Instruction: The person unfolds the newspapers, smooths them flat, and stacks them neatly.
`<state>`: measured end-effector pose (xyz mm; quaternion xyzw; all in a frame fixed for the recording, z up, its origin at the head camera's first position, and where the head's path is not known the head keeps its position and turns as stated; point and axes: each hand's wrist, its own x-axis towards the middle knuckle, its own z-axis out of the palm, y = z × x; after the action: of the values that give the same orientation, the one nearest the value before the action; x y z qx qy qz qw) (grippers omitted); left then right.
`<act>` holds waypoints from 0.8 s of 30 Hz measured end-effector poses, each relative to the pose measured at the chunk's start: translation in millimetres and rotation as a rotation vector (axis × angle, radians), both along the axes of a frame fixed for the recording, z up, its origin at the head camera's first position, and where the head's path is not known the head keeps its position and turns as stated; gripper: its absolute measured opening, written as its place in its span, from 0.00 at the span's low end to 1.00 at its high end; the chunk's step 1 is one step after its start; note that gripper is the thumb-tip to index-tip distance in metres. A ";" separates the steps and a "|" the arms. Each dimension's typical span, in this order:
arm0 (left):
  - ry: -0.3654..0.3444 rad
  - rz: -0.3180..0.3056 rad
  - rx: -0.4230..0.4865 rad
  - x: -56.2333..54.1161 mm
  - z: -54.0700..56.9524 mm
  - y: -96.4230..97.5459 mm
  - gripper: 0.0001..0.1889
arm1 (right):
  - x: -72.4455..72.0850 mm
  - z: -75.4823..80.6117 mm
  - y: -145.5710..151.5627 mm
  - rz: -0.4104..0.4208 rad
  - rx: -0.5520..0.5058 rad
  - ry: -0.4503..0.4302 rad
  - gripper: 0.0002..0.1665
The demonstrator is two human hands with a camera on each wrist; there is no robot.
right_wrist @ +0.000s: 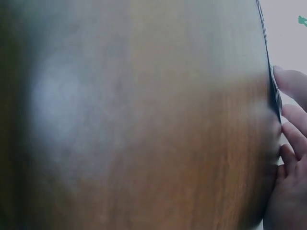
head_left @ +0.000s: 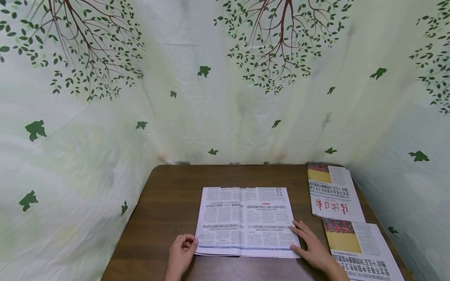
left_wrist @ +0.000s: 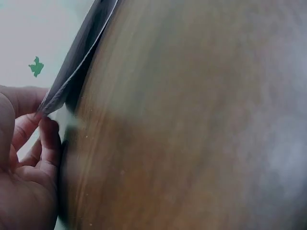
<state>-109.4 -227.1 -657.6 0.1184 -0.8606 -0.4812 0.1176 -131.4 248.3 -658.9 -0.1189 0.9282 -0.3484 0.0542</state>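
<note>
An unfolded newspaper (head_left: 221, 218) lies on the brown wooden table (head_left: 168, 203), with a fold line down its middle. My left hand (head_left: 181, 251) is at its lower left corner. In the left wrist view, the left thumb and fingertips pinch the corner of the newspaper (left_wrist: 60, 93), which is lifted a little. At the lower right edge, my right hand (head_left: 311, 248) has its fingers spread, with fingertips and thumb touching the paper's border. In the right wrist view, the right hand (right_wrist: 292, 143) shows beside the paper's thin edge.
Two folded newspapers lie at the table's right side, the farther newspaper (head_left: 339, 195) near the back corner and the nearer newspaper (head_left: 365, 248) close to my right wrist. A white curtain (head_left: 246, 128) printed with leaves and branches hangs around the table.
</note>
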 end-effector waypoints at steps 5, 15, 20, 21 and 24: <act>0.002 -0.049 0.064 0.9 1.4 -4.6 0.04 | 0.3 1.7 -0.6 0.003 -0.006 0.011 0.42; -0.137 -0.263 0.098 -3.4 9.2 -18.6 0.16 | 0.8 3.9 1.2 0.001 -0.025 0.036 0.39; -0.062 -0.352 0.001 -0.6 8.3 -21.3 0.19 | 3.8 2.0 0.7 -0.009 -0.011 0.088 0.36; -0.033 -0.367 -0.036 -0.7 8.1 -21.6 0.21 | 4.1 1.8 0.3 -0.009 -0.009 0.093 0.36; 0.027 -0.422 -0.146 -5.2 9.8 -21.5 0.26 | 3.8 2.7 -0.3 -0.011 -0.009 0.102 0.36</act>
<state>-114.6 -248.6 -647.8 -0.0797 -0.8971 -0.4333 0.0343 -127.6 248.0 -656.2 -0.1315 0.9288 -0.3465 0.0043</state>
